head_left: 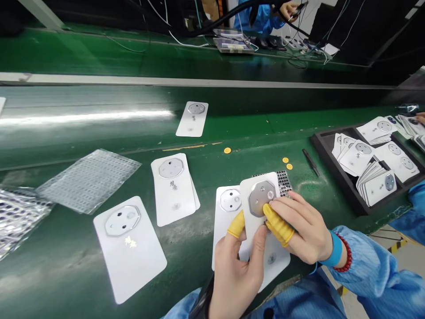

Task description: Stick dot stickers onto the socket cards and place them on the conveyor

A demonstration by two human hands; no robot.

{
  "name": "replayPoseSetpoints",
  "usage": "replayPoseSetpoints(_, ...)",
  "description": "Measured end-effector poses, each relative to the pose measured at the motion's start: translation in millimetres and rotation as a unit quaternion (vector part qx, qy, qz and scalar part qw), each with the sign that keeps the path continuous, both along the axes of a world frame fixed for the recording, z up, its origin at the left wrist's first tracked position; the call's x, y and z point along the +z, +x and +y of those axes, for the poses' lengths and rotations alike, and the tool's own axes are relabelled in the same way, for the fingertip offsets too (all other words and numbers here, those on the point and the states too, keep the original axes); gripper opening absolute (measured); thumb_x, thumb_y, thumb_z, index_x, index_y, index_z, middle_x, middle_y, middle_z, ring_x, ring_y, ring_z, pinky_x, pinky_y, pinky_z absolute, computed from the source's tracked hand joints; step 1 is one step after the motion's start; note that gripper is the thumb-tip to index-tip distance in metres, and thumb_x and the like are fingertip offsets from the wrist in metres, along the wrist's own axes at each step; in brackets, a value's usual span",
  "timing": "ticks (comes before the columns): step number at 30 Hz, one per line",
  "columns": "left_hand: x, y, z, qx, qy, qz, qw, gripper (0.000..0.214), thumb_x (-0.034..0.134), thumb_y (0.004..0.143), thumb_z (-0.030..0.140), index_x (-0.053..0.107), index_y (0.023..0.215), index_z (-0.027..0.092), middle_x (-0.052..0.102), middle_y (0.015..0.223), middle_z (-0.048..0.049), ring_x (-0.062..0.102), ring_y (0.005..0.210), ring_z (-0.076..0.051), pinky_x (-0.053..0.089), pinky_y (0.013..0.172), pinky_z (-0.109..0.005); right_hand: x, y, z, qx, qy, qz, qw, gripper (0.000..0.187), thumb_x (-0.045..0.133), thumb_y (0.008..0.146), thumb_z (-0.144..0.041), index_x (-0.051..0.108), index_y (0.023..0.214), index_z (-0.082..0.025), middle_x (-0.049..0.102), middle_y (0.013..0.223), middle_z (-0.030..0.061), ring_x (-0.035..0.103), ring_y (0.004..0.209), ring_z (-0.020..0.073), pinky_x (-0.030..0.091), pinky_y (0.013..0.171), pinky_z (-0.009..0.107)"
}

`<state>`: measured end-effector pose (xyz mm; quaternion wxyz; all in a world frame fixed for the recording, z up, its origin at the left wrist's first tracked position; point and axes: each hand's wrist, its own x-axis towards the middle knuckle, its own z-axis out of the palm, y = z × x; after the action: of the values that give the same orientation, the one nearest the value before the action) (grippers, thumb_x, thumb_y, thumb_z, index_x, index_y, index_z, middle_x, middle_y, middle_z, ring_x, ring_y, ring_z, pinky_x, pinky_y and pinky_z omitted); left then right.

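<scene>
My left hand (234, 270), a yellow finger cot on one finger, grips a white rounded-corner panel (247, 195) with a grey octagonal plate. Against that plate rest the closed fingers of my right hand (295, 226), two of them in yellow cots; anything pinched there is hidden. Beneath the held panel lie more white panels (221, 226), partly covered by my hands. A sheet with rows of black dots (284, 182) shows behind its upper right edge.
Left lie a large white panel (133, 261), a small stack (172, 208) and bubble wrap (89, 181); another panel (192, 124) lies farther back. Yellow finger cots (227, 150) and tweezers (311, 162) lie near a black tray (341, 186) of panels. Other people's hands (288, 9) appear beyond.
</scene>
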<state>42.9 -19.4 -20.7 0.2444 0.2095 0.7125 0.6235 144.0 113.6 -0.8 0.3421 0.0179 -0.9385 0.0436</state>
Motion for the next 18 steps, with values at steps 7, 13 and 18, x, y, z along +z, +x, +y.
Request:
replayPoseSetpoints(7,7.3,-1,5,-0.052,0.019,-0.033,0.998,0.029,0.069,0.079,0.038,0.071,0.101,0.02,0.073,0.078,-0.0057,0.069,0.071,-0.023,0.057,0.064,-0.03,-7.6,-8,0,-0.054,-0.244,0.108,0.962,0.032,0.053,0.091,-0.017,0.055,0.122,-0.026,0.056,0.12,0.0105,0.058,0.111,0.0244,0.054,0.095,0.046)
replayPoseSetpoints(13,5.8,2,4,-0.061,0.019,-0.013,0.998,0.023,0.067,0.082,0.035,0.071,0.1,0.022,0.074,0.082,-0.004,0.068,0.071,-0.021,0.057,0.065,-0.028,-3.6,-18,0,0.056,-0.573,-0.013,0.817,0.064,0.048,0.097,-0.029,0.008,0.147,-0.024,0.067,0.108,0.0103,0.07,0.094,0.02,0.062,0.08,0.035)
replayPoseSetpoints(18,1.9,2,7,-0.046,0.003,0.006,0.999,0.021,0.068,0.08,0.038,0.071,0.091,0.02,0.073,0.079,-0.0048,0.067,0.065,-0.019,0.056,0.059,-0.025,-10.2,-24,-1,0.071,-0.652,-0.001,0.755,0.056,0.06,0.092,-0.034,0.028,0.137,-0.023,0.069,0.103,0.007,0.072,0.09,0.0193,0.062,0.08,0.033)
